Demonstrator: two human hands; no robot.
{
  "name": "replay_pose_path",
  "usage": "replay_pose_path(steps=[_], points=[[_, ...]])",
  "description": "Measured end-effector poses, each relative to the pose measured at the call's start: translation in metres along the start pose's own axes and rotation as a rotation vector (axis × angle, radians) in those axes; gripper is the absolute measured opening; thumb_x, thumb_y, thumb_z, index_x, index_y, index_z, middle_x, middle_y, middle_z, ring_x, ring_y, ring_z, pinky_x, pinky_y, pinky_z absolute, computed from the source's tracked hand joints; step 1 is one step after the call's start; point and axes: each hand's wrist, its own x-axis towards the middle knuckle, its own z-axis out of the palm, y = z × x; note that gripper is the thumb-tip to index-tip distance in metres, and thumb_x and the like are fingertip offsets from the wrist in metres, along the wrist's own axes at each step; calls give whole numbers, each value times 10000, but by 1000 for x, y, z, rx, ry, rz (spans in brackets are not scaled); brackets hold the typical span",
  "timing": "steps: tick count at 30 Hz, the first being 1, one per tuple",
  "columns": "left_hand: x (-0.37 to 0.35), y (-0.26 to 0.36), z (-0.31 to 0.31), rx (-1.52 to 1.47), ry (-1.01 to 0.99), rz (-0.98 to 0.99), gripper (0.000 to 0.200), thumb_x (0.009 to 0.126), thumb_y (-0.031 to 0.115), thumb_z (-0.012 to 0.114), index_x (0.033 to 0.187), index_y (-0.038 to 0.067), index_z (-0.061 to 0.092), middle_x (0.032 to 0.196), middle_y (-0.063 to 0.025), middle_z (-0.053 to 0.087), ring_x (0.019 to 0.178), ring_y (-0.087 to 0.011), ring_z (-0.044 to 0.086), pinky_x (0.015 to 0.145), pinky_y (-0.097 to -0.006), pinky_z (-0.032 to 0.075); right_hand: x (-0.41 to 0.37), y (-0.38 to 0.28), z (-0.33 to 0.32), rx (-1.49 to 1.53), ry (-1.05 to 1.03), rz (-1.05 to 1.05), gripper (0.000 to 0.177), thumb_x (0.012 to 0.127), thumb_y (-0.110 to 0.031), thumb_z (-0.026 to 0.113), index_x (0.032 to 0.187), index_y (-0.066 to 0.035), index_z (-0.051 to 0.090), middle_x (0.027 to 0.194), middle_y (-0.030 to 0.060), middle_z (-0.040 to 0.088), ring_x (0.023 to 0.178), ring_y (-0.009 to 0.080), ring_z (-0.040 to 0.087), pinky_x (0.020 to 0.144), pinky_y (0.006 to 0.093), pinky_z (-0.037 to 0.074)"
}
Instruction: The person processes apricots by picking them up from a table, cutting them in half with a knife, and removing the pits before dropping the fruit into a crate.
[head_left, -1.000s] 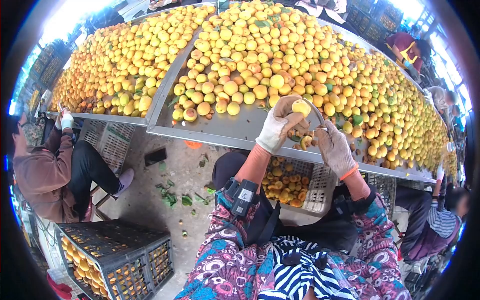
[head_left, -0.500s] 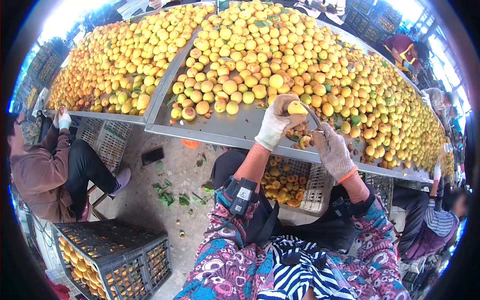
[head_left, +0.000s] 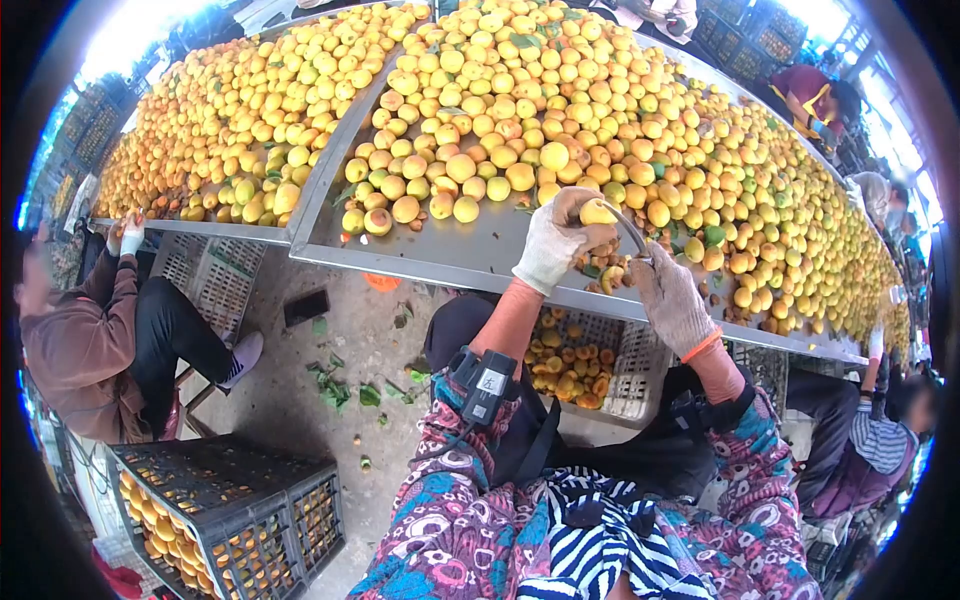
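Note:
My left hand [head_left: 562,237], in a pale work glove, pinches a yellow apricot [head_left: 597,213] above the near edge of the metal table [head_left: 440,262]. A thin curved metal tool [head_left: 631,232] arcs from my right hand [head_left: 674,298] to the fruit and touches it or nearly so; its handle is hidden in the closed, gloved fingers. Just beyond and below my hands, cut apricot pieces [head_left: 610,276] lie on the metal. Under the table edge, between my knees, a crate [head_left: 636,385] holds halved apricots [head_left: 570,372].
A large heap of whole apricots [head_left: 500,100] covers much of the table, with a raised metal divider [head_left: 345,135] at left. On the floor stands a black crate of fruit [head_left: 230,500] beside scattered leaves [head_left: 335,385]. Co-workers [head_left: 85,350] sit left and right.
Both hands stay almost in place, still on the apricot and the tool. The apricot has turned slightly in my left fingers, and my right hand has shifted a little.

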Motion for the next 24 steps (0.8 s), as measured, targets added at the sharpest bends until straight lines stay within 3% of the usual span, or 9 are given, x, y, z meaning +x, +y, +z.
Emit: replay_pose_path(steps=[2,8,11,14,17,20,24], points=[[0,-3,2,-34,28,14,411,682,80,789,1040,32,593,951,-34,632,896,-101,593,804,-253,487,0,-7,0,32,-9,41,190,927,-168,533,998,7,506,681,204,576,608,332,600,552,378,443],[-1,-9,-7,340,-16,156,372,703,116,765,1024,32,597,922,-50,630,880,-106,591,797,-261,483,-4,8,6,-9,-49,25,195,932,-180,526,1000,3,506,703,205,568,611,334,561,589,388,447],[-3,-3,-2,278,-27,106,333,714,112,747,1002,33,599,914,-41,627,875,-110,594,798,-259,482,-6,14,5,71,-94,64,198,931,-177,526,1017,1,510,697,202,561,600,319,553,591,379,451],[-4,-10,6,135,25,63,310,748,103,726,1000,22,564,896,-57,619,842,-139,614,773,-286,507,-5,5,6,98,-69,73,191,929,-170,526,1019,-2,513,716,201,576,613,293,576,596,378,453],[-7,-10,19,-302,83,-78,269,814,116,682,995,19,509,869,-91,603,797,-186,641,720,-326,542,1,14,21,107,-34,51,216,932,-175,516,1078,-15,509,752,206,601,668,314,626,619,392,470],[-8,-22,28,-555,186,-143,252,880,195,624,981,25,467,857,-130,597,740,-227,655,658,-356,564,10,19,41,180,53,-28,286,929,-172,503,1180,-39,468,779,239,613,736,383,635,647,434,484],[-9,-22,39,-548,320,-231,303,921,328,551,965,38,474,856,-154,611,733,-240,658,654,-366,561,18,24,51,37,26,44,398,923,-164,486,1297,-67,394,787,273,612,787,438,618,662,480,484]])
